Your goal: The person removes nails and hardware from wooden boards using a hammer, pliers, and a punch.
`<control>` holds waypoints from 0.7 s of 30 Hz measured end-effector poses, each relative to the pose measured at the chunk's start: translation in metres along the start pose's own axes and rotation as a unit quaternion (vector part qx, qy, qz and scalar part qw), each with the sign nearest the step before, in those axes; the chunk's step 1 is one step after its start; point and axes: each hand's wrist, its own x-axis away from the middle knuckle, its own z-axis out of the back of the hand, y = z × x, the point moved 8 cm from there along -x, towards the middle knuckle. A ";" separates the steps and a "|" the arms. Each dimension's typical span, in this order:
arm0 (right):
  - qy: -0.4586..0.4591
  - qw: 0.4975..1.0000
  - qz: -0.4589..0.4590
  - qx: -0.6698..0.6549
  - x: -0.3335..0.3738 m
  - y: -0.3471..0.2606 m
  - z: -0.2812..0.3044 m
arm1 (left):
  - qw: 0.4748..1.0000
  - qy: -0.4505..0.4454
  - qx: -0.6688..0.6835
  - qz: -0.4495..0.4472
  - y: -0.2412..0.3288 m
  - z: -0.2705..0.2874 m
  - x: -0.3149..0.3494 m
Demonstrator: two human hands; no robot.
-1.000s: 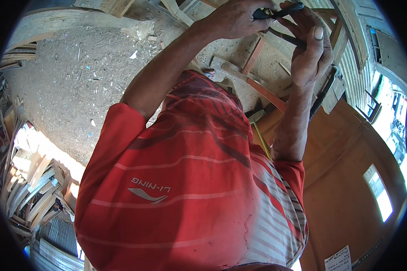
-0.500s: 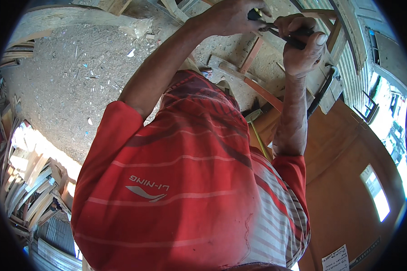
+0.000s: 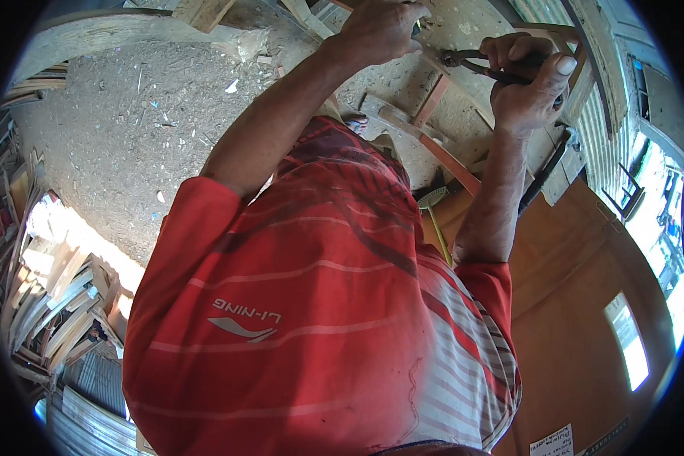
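My right hand [image 3: 526, 80] is wrapped round the dark handles of a pair of pincers [image 3: 473, 62]. Their jaws point left, towards my other hand, and the handles look slightly spread. My left hand [image 3: 380, 32], near the top edge, has its fingers closed round a small black-and-yellow thing [image 3: 416, 29], mostly hidden by the fingers. A gap separates the pincers' jaws from the left hand. Both hands are held out over a pale wooden surface [image 3: 463, 26].
Wooden pieces, one of them a reddish bar [image 3: 450, 163], lie below my hands. A brown sheet [image 3: 562, 289] fills the right side. Stacked wood offcuts [image 3: 68, 311] stand at the lower left, beside littered ground [image 3: 129, 137]. A curved plank [image 3: 114, 30] crosses the upper left.
The pincers have moved right with my right hand, away from my left hand. My left hand has shifted slightly left, and its fingers have drawn in. The whole view has shifted a little.
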 end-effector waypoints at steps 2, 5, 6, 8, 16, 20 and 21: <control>0.006 1.000 -0.008 -0.015 0.000 0.003 0.002 | 0.999 0.033 -0.026 -0.033 -0.005 -0.005 0.003; 0.001 0.999 -0.003 -0.043 0.004 0.006 0.005 | 0.985 0.127 -0.066 -0.101 -0.005 0.001 0.005; 0.014 0.998 -0.003 -0.059 0.007 0.007 0.008 | 0.992 0.089 -0.067 -0.057 -0.012 -0.005 0.006; 0.032 0.996 0.000 -0.077 0.009 0.005 0.008 | 0.996 0.048 -0.071 -0.019 -0.013 -0.008 0.006; 0.070 0.995 0.069 -0.006 0.017 -0.008 0.007 | 0.998 0.028 -0.059 -0.019 -0.009 -0.003 0.002; 0.082 0.989 0.039 0.120 0.021 -0.015 -0.007 | 0.994 0.041 -0.086 -0.050 -0.002 -0.008 0.001; 0.036 0.974 0.080 0.207 0.024 -0.009 -0.016 | 0.997 0.026 -0.064 -0.026 -0.008 -0.006 -0.004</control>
